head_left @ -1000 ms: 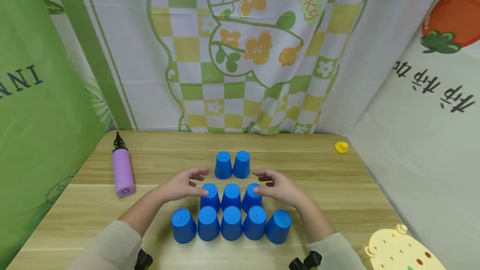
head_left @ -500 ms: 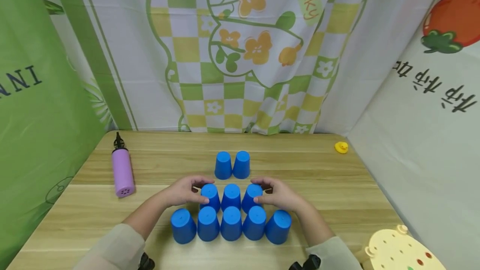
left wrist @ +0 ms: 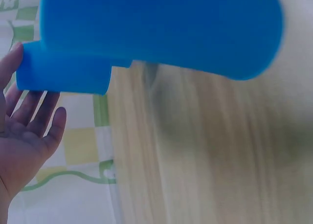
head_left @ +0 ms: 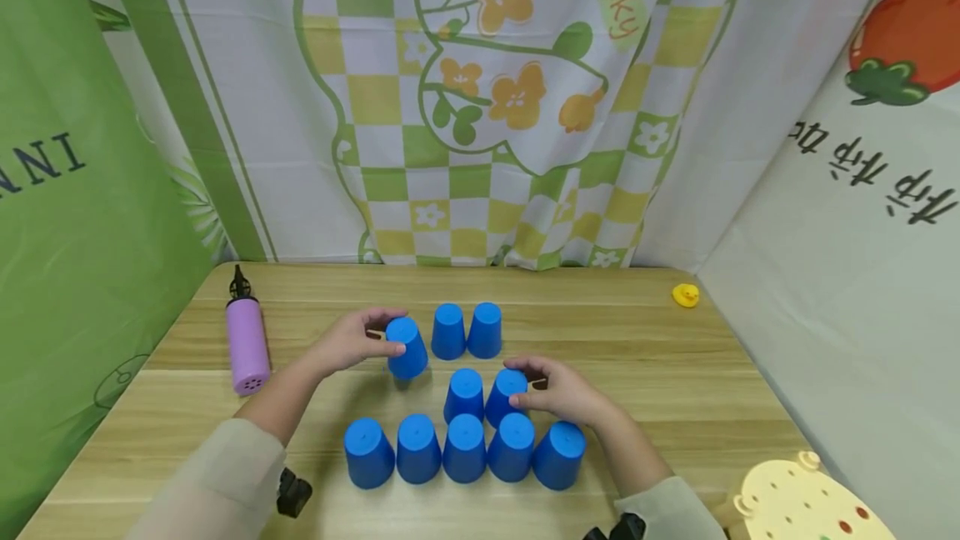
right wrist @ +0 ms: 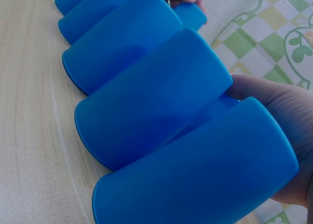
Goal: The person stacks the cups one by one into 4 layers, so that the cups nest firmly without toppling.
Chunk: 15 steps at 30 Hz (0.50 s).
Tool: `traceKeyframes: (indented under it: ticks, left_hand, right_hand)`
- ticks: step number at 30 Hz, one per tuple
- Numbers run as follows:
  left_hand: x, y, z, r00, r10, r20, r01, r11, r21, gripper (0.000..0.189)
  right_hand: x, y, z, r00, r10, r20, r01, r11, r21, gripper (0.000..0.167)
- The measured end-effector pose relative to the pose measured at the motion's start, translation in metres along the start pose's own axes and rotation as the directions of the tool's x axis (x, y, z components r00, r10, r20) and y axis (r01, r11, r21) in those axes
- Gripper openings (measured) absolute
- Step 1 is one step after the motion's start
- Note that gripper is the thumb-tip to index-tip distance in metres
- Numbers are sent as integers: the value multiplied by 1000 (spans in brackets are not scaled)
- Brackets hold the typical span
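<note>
Between the thumb and fingers of my left hand (head_left: 347, 346) is an upside-down blue plastic cup (head_left: 407, 350), tilted slightly and raised off the table. It is just left of two upside-down blue cups (head_left: 448, 332) at the back. My right hand (head_left: 561, 392) grips another blue cup (head_left: 506, 398), standing beside a middle-row cup (head_left: 464, 394). Nearer me stands a row of several upside-down blue cups (head_left: 464, 448). In the left wrist view, a blurred cup (left wrist: 161, 28) fills the top. The front row covers most of the right-hand cup in the right wrist view.
A purple hand pump (head_left: 247, 344) lies at the left of the wooden table (head_left: 315, 290). The yellow duck (head_left: 686, 295) sits at the far right corner. A cream dotted box (head_left: 795, 498) occupies the near right. Printed curtains (head_left: 525, 190) hang behind the table.
My left hand has gripped the left middle-row cup and carried it up, back and leftward to beside the back pair. My right hand has closed around the right middle-row cup, which stays put.
</note>
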<state>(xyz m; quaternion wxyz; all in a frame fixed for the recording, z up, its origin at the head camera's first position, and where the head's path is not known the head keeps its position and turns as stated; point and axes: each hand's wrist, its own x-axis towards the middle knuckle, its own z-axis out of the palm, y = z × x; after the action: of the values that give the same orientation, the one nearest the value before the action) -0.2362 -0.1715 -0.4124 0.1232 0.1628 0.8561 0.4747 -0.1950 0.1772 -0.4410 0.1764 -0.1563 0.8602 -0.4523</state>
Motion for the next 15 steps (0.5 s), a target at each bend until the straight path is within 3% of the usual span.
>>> traceKeyframes:
  ticks: [8,15]
  left_hand:
    - [30,-11,3,987,-109,-116,101,992,-72,62]
    - [44,-18,16,975,-137,-174,123,989,-87,62]
  right_hand:
    - [-2,-2,0,1000,-14,-7,14,1000,-17,53]
    - [-2,-2,0,1000,-16,-3,16,1000,-12,55]
